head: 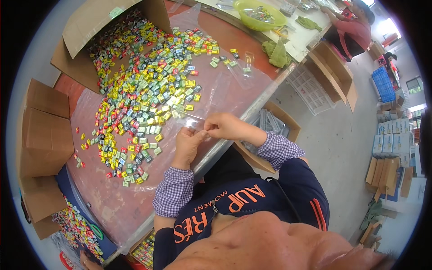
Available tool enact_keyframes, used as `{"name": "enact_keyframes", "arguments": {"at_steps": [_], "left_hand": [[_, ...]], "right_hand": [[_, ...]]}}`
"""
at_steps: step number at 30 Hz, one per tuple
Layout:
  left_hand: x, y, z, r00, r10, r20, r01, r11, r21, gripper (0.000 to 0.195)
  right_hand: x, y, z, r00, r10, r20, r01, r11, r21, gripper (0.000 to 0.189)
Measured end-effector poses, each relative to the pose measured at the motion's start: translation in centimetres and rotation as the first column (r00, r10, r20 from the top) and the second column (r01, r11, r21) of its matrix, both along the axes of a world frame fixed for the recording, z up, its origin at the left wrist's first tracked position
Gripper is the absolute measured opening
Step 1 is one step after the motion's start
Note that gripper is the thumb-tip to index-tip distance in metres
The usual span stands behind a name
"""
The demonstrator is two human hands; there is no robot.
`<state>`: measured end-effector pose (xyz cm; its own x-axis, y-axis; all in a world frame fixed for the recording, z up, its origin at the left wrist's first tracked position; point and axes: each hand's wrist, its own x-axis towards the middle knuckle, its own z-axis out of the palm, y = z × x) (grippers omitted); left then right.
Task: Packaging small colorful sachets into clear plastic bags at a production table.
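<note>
My left hand (189, 143) and my right hand (222, 126) meet at the near edge of the table (101, 199), thumbs and fingertips pinched together. Between them is a clear plastic piece (191, 118), perhaps a sleeve or thin case; glare hides its exact shape. Just beyond my hands spreads a large heap of small wrapped pieces (145, 98) in yellow, green, red and black. The heap runs back into a tipped cardboard box (76, 69) whose mouth faces me. Flat clear plastic sleeves (241, 76) lie right of the heap, near a few stray pieces.
Cardboard (47, 141) stands along the table's left side. A yellow-green basin (260, 20) and green cloth (276, 53) lie at the back right. Below the right edge, a carton (287, 118) holds clear plastic cases. Another person (354, 27) sits farther right; a hand (88, 261) shows lower left.
</note>
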<state>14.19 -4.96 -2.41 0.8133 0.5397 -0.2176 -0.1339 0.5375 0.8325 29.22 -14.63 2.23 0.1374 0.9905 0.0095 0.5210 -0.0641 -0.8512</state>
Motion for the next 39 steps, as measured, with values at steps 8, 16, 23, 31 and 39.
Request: {"name": "enact_keyframes", "arguments": {"at_steps": [8, 16, 23, 31, 39], "left_hand": [[-0.7, 0.4, 0.0, 0.997, -0.074, -0.035, 0.078, 0.988, 0.131, 0.027], [-0.1, 0.2, 0.3, 0.987, -0.047, -0.152, 0.081, 0.971, 0.226, 0.026], [0.0, 0.6, -1.1, 0.970, 0.112, -0.216, -0.097, 0.992, 0.077, 0.019], [0.2, 0.1, 0.0, 0.995, 0.019, -0.098, -0.015, 0.999, 0.039, 0.020], [-0.5, 0.3, -0.9, 0.998, 0.026, -0.052, -0.015, 0.981, 0.193, 0.033]], "right_hand": [[0.4, -0.5, -1.4, 0.824, 0.028, -0.566, -0.077, 0.995, -0.062, 0.010], [1.1, -0.8, -0.6, 0.997, -0.025, 0.073, 0.013, 0.986, 0.166, 0.006], [14.5, -0.7, 1.3, 0.363, -0.760, 0.539, 0.445, 0.650, 0.616, 0.013], [3.6, -0.3, 0.4, 0.992, -0.063, 0.111, 0.053, 0.994, 0.093, 0.021], [1.1, 0.2, -1.6, 0.866, 0.069, -0.496, -0.132, 0.987, -0.094, 0.016]]}}
